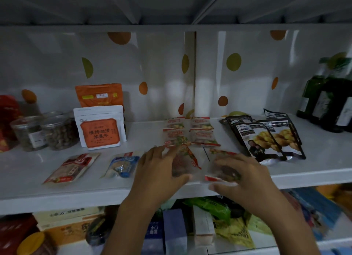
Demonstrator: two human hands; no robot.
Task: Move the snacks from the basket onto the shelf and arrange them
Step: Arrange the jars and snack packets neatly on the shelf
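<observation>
Two clear snack packets with red trim [187, 162] lie flat at the front edge of the white shelf [38, 180], behind them a neat double row of matching packets [190, 132], with black chestnut pouches [266, 136] overlapping alongside

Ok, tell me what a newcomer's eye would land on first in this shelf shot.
First come the two hands at the front edge of the white shelf: the left hand and the right hand each press on a clear snack packet lying flat. Next is the upright white pouch with an orange label at left, then the black nut bags lying at right.
</observation>
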